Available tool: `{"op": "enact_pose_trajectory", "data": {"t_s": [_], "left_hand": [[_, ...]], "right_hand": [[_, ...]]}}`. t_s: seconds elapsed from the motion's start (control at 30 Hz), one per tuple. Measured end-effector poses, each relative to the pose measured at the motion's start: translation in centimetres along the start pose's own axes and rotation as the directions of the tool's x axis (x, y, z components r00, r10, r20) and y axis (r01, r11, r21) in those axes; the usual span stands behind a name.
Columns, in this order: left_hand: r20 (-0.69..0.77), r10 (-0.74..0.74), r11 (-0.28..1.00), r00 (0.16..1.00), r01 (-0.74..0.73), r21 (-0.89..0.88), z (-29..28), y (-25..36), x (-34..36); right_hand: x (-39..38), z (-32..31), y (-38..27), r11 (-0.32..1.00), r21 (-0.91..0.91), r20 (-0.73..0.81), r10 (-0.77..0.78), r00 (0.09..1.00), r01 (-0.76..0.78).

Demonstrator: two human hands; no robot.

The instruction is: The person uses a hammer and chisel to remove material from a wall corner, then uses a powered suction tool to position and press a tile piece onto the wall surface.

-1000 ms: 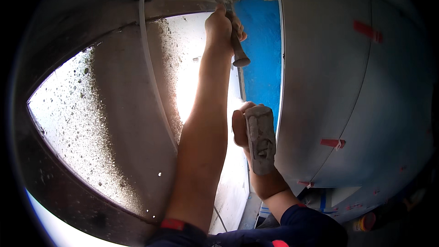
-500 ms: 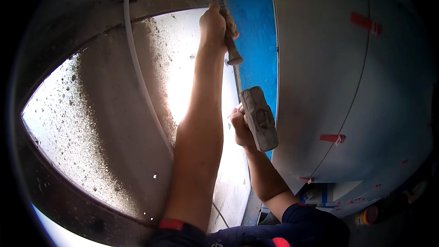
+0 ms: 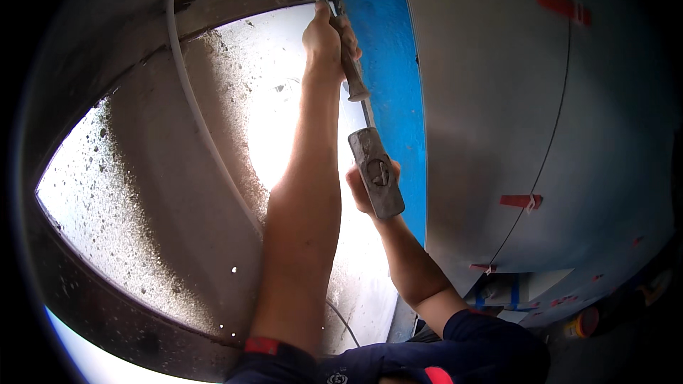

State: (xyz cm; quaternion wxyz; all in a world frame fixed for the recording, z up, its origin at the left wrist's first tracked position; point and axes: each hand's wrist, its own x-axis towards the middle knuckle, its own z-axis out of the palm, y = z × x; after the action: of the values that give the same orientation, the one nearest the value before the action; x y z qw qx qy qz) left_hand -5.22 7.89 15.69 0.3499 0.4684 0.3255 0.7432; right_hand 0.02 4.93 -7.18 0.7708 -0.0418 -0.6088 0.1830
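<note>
The person's left hand (image 3: 324, 39) wraps a chisel (image 3: 351, 72); the right hand (image 3: 358, 190) grips a hammer (image 3: 376, 171).
Most of the hammer's handle hides behind its blocky, crusted metal head, seen against the left edge of the blue wall (image 3: 388, 64). The chisel, a dull shaft flaring to a round end, slants up toward that wall's upper left corner; its shadowed tip is hard to make out.

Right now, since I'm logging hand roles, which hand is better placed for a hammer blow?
Probably the right hand: it holds the hammer, whose head appears just below the flared end of the chisel. The left hand is occupied, gripping the chisel.
</note>
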Motion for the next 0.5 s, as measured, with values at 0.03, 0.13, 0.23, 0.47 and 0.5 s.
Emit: {"op": "enact_pose_trajectory", "data": {"t_s": [0.03,0.13,0.23,0.47,0.5], "left_hand": [[0.017,0.009,1.000,1.000,-0.010,0.008,-0.1,0.2,0.2],[0.053,0.022,1.000,0.998,-0.023,0.019,0.2,0.4,1.3],[0.074,0.025,0.999,0.997,-0.028,0.044,0.0,0.1,1.8],[0.153,0.036,0.999,0.988,-0.036,-0.006,-0.8,-0.2,2.4],[0.154,0.033,0.999,0.987,-0.031,-0.012,-0.5,-0.1,2.3]], "right_hand": [[0.2,0.0,0.0,1.000,0.009,0.004,-0.006,1.000,0.006],[0.5,0.2,0.6,0.999,0.043,-0.014,-0.003,1.000,0.003],[1.4,0.9,1.1,0.995,0.099,-0.038,0.007,0.999,-0.003],[3.1,1.1,2.1,0.994,0.098,-0.060,-0.050,0.997,0.055],[3.2,1.4,2.4,0.986,0.072,-0.105,-0.144,0.984,0.151]]}}
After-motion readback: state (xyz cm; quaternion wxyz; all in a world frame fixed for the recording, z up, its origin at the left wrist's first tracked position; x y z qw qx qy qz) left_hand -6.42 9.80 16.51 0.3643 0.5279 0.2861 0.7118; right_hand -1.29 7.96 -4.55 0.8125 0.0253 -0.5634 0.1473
